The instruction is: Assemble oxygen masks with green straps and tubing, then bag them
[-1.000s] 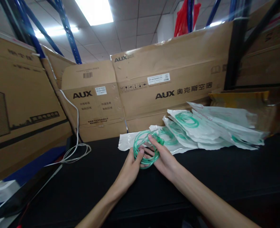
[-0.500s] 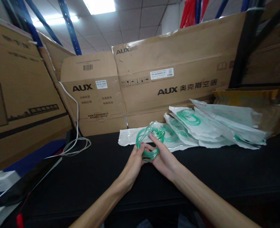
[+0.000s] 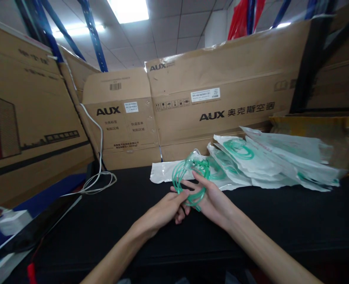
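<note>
Both of my hands hold a coil of green plastic tubing (image 3: pixel 189 177) just above the black table (image 3: pixel 103 228). My left hand (image 3: pixel 165 209) pinches the coil's lower left loops with its fingertips. My right hand (image 3: pixel 211 199) grips the right side, thumb across the loops. A clear mask piece sits at the top of the coil. Behind the coil lies an empty white plastic pouch (image 3: pixel 162 175), flat on the table.
A pile of sealed white pouches (image 3: pixel 275 159) with green tubing inside lies at the right. Large AUX cardboard boxes (image 3: pixel 215 106) wall the table's back and left. A white cable (image 3: pixel 99 179) coils at the left, near a white charger (image 3: pixel 11 221).
My hands have turned and lifted the coil slightly; my left fingers have slid to its lower edge. The view has shifted a little to the left.
</note>
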The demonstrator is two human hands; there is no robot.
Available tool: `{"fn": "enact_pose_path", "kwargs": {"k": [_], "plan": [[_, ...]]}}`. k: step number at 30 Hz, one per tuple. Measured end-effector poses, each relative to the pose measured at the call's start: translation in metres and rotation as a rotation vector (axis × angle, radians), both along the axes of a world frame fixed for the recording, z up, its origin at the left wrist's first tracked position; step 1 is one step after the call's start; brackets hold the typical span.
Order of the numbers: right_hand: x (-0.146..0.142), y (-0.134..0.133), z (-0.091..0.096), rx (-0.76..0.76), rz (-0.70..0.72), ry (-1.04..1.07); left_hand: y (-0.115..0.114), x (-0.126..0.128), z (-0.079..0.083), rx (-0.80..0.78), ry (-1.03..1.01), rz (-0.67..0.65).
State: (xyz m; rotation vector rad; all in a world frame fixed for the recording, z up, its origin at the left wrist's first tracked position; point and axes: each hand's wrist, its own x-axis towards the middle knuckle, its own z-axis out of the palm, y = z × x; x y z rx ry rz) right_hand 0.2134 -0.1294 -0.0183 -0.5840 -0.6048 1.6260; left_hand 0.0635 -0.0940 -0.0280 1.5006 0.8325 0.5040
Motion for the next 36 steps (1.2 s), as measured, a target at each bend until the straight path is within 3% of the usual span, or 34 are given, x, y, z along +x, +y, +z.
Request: {"fn": "enact_pose_path", "kwargs": {"k": [9, 15, 26, 36], "plan": [[0.003, -0.003, -0.009, 0.101, -0.096, -0.042, -0.001, -0.006, 0.002, -0.167, -0.145, 0.015], [0.008, -0.007, -0.014, 0.087, -0.109, -0.007, -0.001, -0.015, 0.005, -0.100, -0.079, 0.002], [0.012, -0.020, -0.016, -0.019, -0.152, 0.037, 0.002, -0.004, -0.004, 0.069, -0.065, 0.040], [0.015, -0.019, -0.025, -0.010, -0.107, -0.155, 0.011, -0.008, -0.007, 0.165, 0.105, -0.021]]}}
